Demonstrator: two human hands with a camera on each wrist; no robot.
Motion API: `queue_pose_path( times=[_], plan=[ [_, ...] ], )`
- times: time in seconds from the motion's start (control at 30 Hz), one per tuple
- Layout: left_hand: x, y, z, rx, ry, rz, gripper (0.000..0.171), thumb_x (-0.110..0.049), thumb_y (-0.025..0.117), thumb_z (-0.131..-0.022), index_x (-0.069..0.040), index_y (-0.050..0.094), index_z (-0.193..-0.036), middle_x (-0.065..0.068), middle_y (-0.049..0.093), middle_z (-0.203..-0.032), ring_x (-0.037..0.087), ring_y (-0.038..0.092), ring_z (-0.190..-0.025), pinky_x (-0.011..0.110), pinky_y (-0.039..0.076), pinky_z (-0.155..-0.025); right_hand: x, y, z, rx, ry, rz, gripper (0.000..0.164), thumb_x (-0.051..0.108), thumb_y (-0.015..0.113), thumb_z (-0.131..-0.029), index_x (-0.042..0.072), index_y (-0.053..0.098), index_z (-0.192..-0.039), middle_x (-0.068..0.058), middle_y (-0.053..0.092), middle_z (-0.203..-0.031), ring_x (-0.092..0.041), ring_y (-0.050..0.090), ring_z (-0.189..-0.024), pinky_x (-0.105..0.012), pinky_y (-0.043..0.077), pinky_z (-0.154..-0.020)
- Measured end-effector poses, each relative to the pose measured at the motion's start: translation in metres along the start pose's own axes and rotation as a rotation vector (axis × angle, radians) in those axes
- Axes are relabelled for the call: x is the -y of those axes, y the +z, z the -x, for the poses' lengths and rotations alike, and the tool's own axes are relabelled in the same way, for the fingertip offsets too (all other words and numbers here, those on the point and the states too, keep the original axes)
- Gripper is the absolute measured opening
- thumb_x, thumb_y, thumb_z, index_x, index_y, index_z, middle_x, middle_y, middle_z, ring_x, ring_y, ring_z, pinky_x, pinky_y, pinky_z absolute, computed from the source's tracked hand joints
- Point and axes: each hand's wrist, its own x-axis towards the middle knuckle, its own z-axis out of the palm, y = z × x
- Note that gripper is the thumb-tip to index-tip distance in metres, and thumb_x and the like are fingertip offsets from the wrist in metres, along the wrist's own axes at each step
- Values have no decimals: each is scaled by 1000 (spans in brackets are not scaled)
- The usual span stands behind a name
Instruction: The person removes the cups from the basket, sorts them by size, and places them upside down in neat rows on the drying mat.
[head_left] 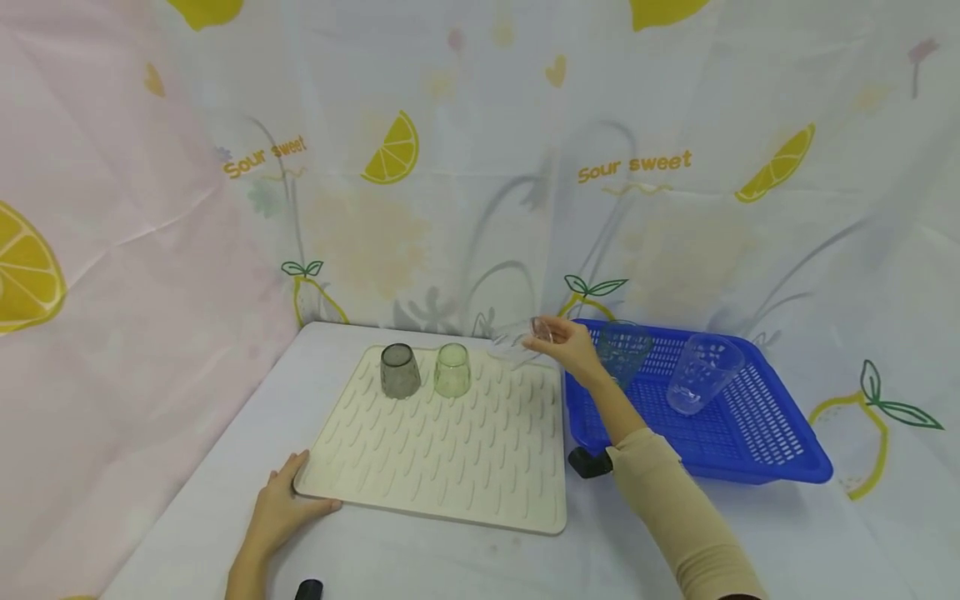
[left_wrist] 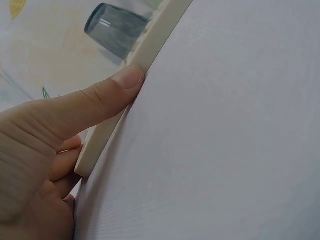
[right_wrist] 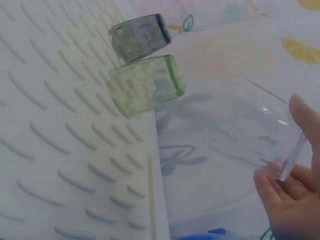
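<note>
My right hand (head_left: pixel 566 344) holds a clear glass (head_left: pixel 512 340) at its thick base, tipped on its side above the far right part of a cream drying mat (head_left: pixel 450 467). The right wrist view shows the thumb on one side of the glass (right_wrist: pixel 247 130) and fingers on the other. At the mat's near left corner, my left hand (head_left: pixel 277 510) grips it, thumb along the front edge and fingers at the left side. A grey glass (head_left: pixel 400 372) and a pale green glass (head_left: pixel 452 371) stand upside down side by side toward the mat's back.
A blue plastic basket (head_left: pixel 780 471) sits right of the mat, with a bluish-green tinted glass (head_left: pixel 624 350) and a clear tumbler (head_left: pixel 701 375) leaning inside. My right forearm crosses its left side. A lemon-print cloth (head_left: pixel 480 217) hangs behind the white table (head_left: pixel 420 558).
</note>
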Motion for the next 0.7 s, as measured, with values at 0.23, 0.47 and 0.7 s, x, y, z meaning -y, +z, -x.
queue_pose_path(
  times=[0.23,0.47,0.7],
  plan=[
    [-2,0,0,27,-35,1,106,-30,87,-64,14,27,-140,40,16,-143,60,13,-130,68,12,-108,-11,9,-6,22,-8,113,63,19,72,-83,-2,46,-136,-22,46,-139,-38,47,-125,-50,44,-101],
    [-1,-1,2,26,-66,-6,108,-32,87,-63,13,26,-140,39,15,-145,62,10,-129,69,13,-107,-19,23,-12,47,-11,227,66,21,74,-82,-5,45,-135,-24,46,-138,-40,45,-125,-50,44,-101],
    [-3,-1,1,21,-50,3,106,-32,86,-64,13,27,-140,40,15,-144,62,11,-129,69,12,-107,-23,34,-19,61,-34,342,70,19,76,-80,-11,43,-134,-27,47,-135,-41,47,-123,-50,44,-101]
  ],
)
